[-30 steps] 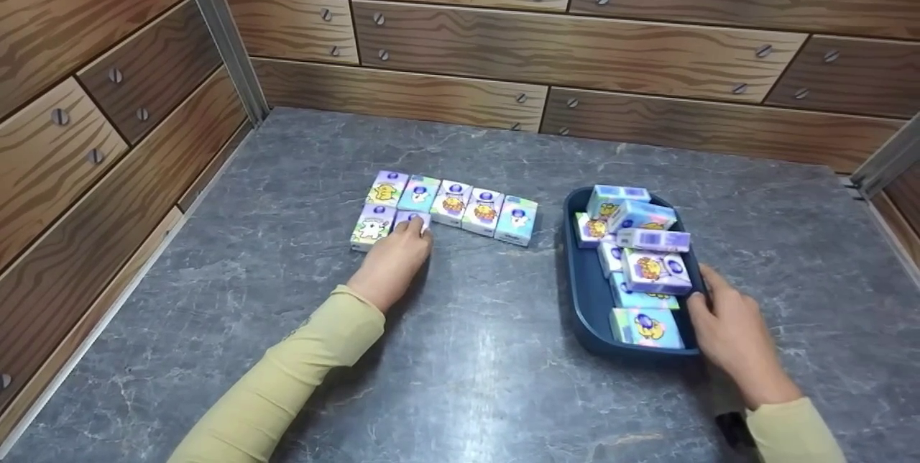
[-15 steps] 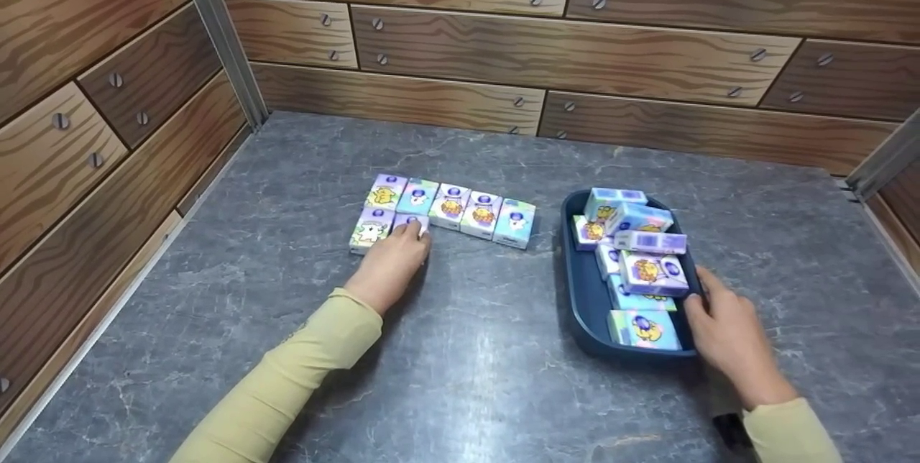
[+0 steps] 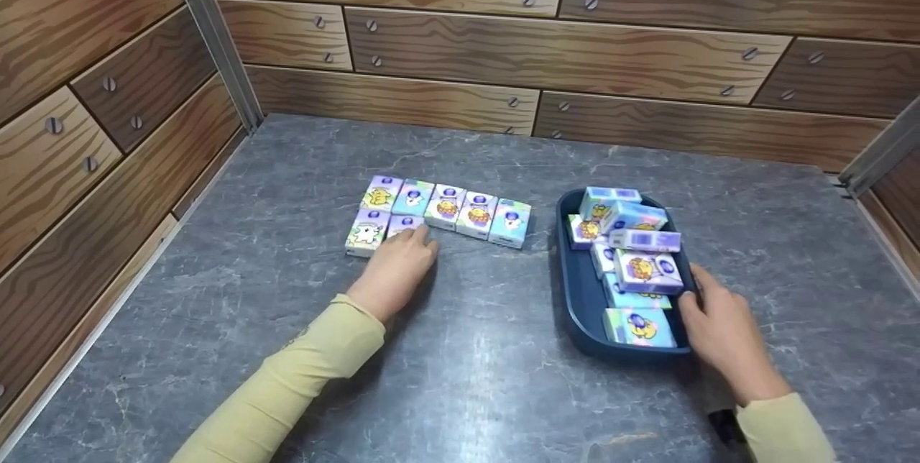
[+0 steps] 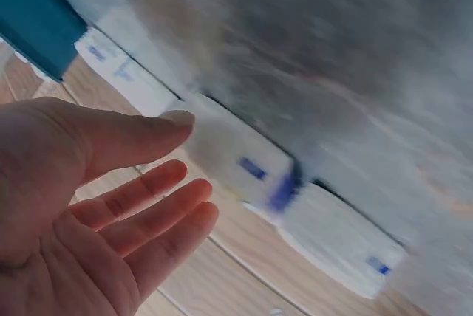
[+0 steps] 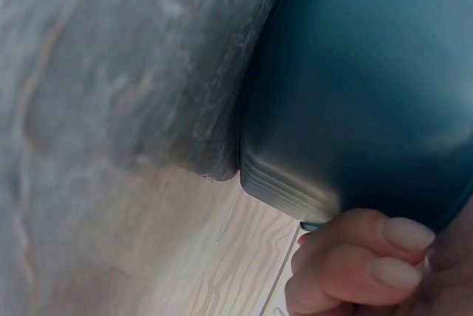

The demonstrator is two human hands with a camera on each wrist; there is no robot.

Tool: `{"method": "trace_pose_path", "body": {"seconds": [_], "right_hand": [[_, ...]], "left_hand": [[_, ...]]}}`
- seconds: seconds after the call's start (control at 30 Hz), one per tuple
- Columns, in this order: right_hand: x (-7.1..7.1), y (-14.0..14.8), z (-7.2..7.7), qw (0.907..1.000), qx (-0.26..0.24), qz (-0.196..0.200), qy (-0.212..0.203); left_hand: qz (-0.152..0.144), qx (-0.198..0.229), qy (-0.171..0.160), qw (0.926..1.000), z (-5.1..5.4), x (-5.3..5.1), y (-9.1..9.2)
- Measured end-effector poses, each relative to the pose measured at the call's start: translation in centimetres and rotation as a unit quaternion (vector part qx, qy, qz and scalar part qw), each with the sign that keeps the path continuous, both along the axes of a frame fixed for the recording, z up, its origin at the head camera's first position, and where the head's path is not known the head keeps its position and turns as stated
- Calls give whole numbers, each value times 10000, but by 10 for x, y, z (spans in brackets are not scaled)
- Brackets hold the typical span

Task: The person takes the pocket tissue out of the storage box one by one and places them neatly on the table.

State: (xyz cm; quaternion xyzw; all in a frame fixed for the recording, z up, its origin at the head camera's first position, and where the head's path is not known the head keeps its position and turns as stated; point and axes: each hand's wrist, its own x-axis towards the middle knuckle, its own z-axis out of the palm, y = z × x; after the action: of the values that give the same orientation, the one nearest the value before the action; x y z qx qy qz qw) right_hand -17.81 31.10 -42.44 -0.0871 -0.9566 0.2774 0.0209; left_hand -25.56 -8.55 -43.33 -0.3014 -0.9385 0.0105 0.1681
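Note:
Small cartoon-printed packs, which look like pocket tissues, lie flat in two touching rows on the table. My left hand (image 3: pixel 397 267) is beside the lilac pack (image 3: pixel 405 224) at the right end of the nearer row, partly covering it in the head view. In the left wrist view its thumb and fingers are apart with nothing between them, near white pack sides (image 4: pixel 244 155). A white-creature pack (image 3: pixel 367 231) sits left of the lilac one. My right hand (image 3: pixel 727 330) grips the right wall of a dark blue tray (image 3: pixel 586 315), fingers outside it, thumb at the rim.
Several more packs lie loosely piled in the tray, including an orange-character pack (image 3: pixel 649 270) and a blue pack (image 3: pixel 638 327) near its front. The farther row ends in a blue pack (image 3: pixel 510 223). Wood-patterned walls (image 3: pixel 445 42) border the grey table (image 3: pixel 460 377).
My left hand has come off the lilac pack and shifted slightly right, its fingers loosening. The lilac pack stays in its row. My right hand keeps its grip on the tray.

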Motion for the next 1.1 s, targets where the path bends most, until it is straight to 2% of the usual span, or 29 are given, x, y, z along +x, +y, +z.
{"method": "trace_pose_path", "body": {"seconds": [0.1,0.3,0.43,0.57,0.73,0.8,0.9,1.0,1.1], "right_hand": [[0,2,1,10000,21,19,44],[1,4,1,10000,-19,-29,29],[1,3,1,10000,-32,-72,-17],[1,4,1,10000,-29,-62,3],[0,3,1,10000,-18,-10,-33],[0,3,1,10000,-51,14,-82],[0,3,1,9999,-85,48,-58],[1,4,1,9999,-97,86,2],[2,6,2,9999,-55,113,62]], "left_hand": [[-215,-76,104,9997,8,4,14],[-677,-210,1,9975,34,14,55],[-1073,26,-117,9942,50,22,87],[-1652,271,-365,9852,60,32,120],[-2260,83,-597,9723,59,42,160],[-2512,-71,-558,9663,54,45,174],[-2836,-389,-669,9558,47,49,192],[-2990,-613,-1080,9461,40,50,204],[-2940,-647,-1532,9412,35,50,212]]}}
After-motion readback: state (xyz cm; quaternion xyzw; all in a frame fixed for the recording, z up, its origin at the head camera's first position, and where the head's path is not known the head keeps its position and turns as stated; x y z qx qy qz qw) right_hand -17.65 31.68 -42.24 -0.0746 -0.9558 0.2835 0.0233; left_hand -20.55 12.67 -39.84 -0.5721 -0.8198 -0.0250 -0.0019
